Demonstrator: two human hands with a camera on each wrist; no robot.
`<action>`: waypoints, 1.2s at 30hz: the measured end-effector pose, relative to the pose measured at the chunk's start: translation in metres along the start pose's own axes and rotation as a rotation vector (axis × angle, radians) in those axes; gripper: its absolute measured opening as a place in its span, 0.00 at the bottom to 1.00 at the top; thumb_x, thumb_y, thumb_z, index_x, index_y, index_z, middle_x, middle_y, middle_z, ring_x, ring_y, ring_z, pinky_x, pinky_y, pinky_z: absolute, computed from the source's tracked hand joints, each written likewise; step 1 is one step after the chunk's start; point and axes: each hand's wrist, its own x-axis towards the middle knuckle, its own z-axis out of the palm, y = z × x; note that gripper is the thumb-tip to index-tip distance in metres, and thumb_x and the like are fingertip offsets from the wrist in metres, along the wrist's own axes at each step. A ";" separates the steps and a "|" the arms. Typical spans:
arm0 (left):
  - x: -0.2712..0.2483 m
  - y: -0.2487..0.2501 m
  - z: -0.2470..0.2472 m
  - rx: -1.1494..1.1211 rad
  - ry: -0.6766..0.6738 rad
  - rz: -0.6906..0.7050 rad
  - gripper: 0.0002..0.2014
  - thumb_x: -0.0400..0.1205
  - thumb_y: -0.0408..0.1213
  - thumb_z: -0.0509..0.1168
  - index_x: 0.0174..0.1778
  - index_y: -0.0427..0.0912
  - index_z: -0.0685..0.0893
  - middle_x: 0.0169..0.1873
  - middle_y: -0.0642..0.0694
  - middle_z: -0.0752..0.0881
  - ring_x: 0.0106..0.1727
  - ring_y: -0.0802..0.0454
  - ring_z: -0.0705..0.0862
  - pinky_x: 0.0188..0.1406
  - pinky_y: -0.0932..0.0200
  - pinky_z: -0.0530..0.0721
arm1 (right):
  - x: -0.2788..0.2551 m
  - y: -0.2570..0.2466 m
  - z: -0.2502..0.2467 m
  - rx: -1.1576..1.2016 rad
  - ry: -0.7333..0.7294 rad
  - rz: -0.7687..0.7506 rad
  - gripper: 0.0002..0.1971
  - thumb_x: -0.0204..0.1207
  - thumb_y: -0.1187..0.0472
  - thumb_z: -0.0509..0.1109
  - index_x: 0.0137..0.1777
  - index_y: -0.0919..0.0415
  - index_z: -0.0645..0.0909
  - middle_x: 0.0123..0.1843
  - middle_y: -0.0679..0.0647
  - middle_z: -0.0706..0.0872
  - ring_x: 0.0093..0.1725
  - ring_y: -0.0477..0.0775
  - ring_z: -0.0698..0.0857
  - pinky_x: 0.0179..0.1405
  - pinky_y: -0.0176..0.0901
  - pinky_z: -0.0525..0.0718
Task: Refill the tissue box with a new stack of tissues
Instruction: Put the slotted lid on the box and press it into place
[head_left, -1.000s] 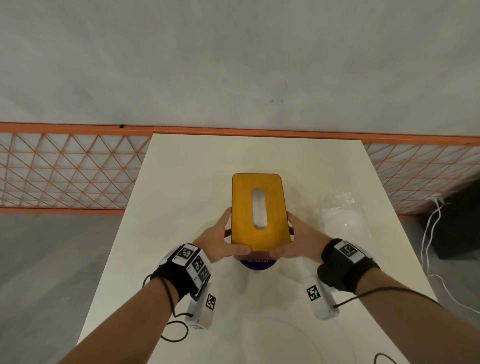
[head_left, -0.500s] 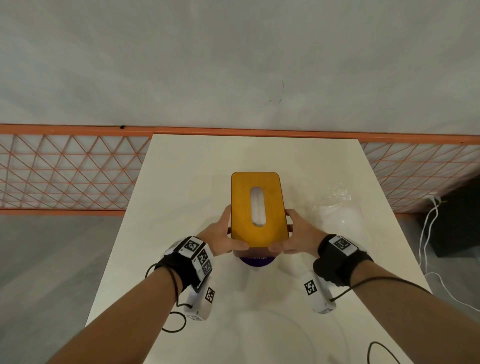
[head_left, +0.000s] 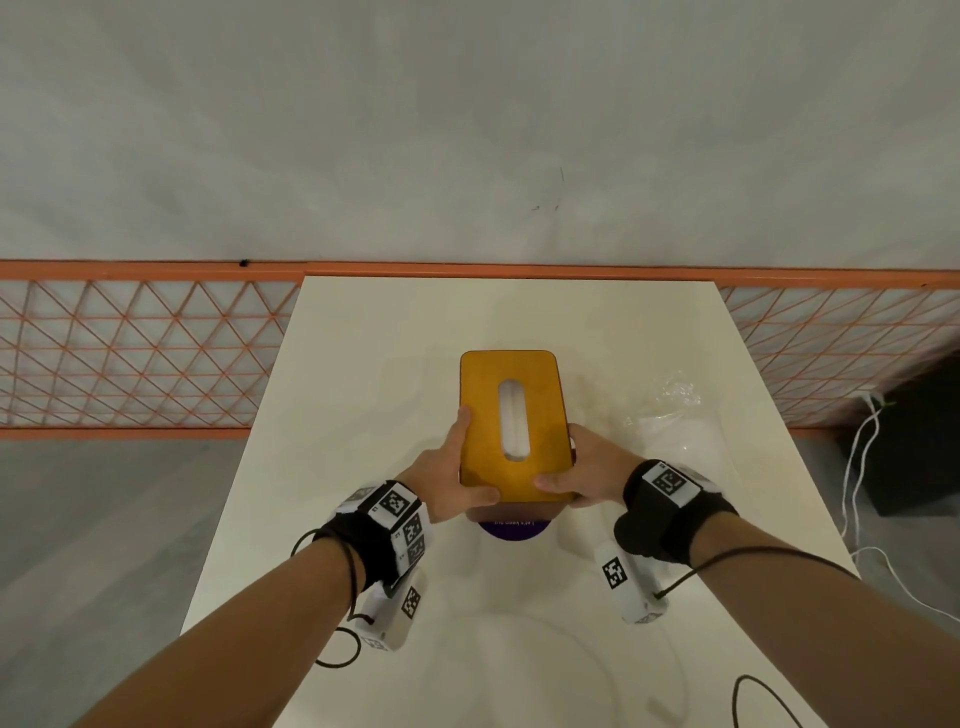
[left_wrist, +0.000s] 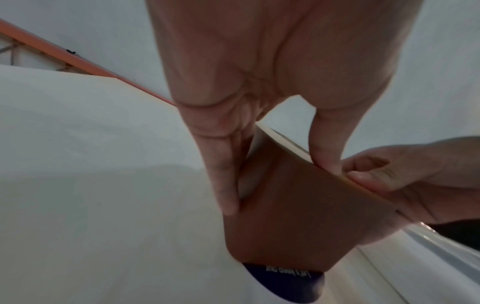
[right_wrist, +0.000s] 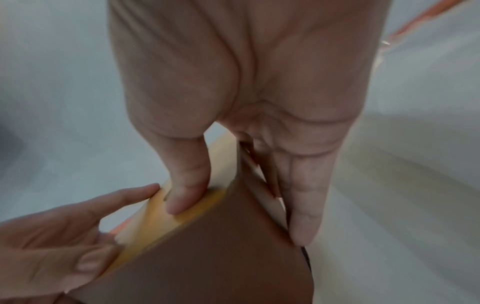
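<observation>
The tissue box stands in the middle of the white table, with a yellow lid over brown sides. White tissues show through the lid's slot. My left hand grips the box's near left corner, thumb on the lid and fingers down the side. On the near right corner my right hand holds it the same way, its thumb pressing the lid edge. A purple printed piece sticks out from under the near end of the box.
A crumpled clear plastic wrapper lies on the table to the right of the box. An orange lattice railing runs behind the table. White cables hang off to the right by a dark object.
Both wrists have edged slightly forward. The box stays in the same place with both hands still gripping its near end.
</observation>
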 end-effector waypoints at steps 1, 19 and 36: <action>0.000 0.001 -0.002 0.027 0.012 0.000 0.58 0.76 0.51 0.74 0.84 0.54 0.32 0.81 0.41 0.67 0.77 0.39 0.73 0.73 0.49 0.73 | 0.001 -0.002 -0.002 -0.061 0.035 -0.023 0.45 0.70 0.53 0.81 0.81 0.53 0.57 0.75 0.55 0.75 0.69 0.64 0.79 0.57 0.59 0.88; 0.021 0.030 -0.042 0.683 0.007 0.082 0.65 0.63 0.71 0.71 0.86 0.45 0.43 0.87 0.48 0.46 0.82 0.43 0.65 0.76 0.44 0.72 | 0.021 -0.030 -0.036 -0.811 0.075 -0.121 0.65 0.57 0.25 0.74 0.87 0.46 0.40 0.89 0.45 0.36 0.84 0.61 0.62 0.77 0.63 0.71; 0.013 0.006 -0.025 0.282 0.007 0.171 0.60 0.73 0.53 0.76 0.85 0.42 0.36 0.85 0.50 0.32 0.87 0.50 0.47 0.84 0.54 0.56 | 0.002 -0.007 -0.016 -0.239 0.106 -0.101 0.63 0.67 0.49 0.83 0.86 0.44 0.35 0.81 0.58 0.70 0.69 0.66 0.80 0.50 0.53 0.91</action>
